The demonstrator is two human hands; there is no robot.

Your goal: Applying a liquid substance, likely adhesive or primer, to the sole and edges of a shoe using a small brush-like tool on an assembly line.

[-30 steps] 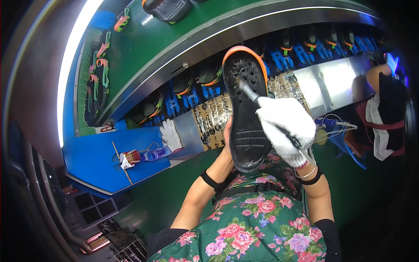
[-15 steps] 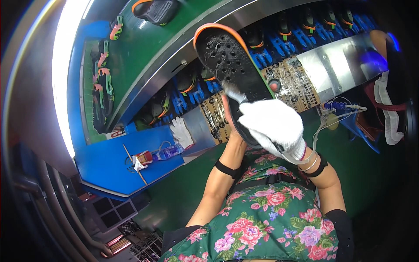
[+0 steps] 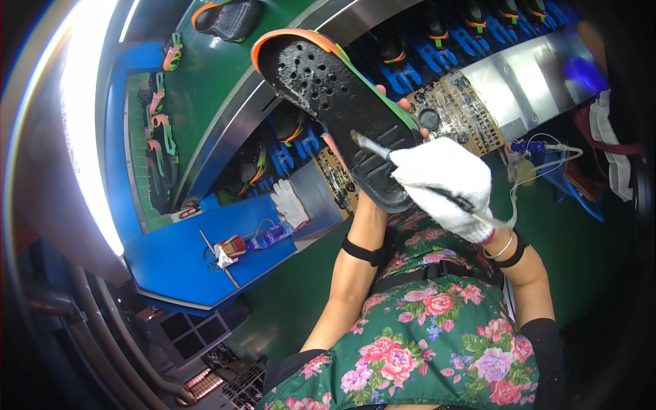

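My left hand (image 3: 404, 104) supports a black shoe sole (image 3: 321, 102) from beneath, its fingertips curled over the right edge. The sole has an orange and green rim, with round holes at the far end and grooves at the near end. Wet, shiny streaks cover the holed part. In a white knit glove, my right hand (image 3: 444, 181) is closed round a small brush (image 3: 374, 146), whose bristles are over the sole's grooved part, touching or very close. A clear thin tube (image 3: 514, 195) runs from the brush's rear end past my right wrist.
Beyond the sole runs a rack of blue holders (image 3: 444, 58) with dark shoes. A cardboard-covered ledge (image 3: 471, 109) lies in front of it. On the left, a blue table (image 3: 178, 256) bears a white glove (image 3: 288, 203) and a bottle (image 3: 270, 236). Several shoe parts (image 3: 160, 130) line the green surface.
The sole has tilted further left and come nearer. My right hand has shifted slightly right, and the brush has gone from the sole's middle to its grooved near part.
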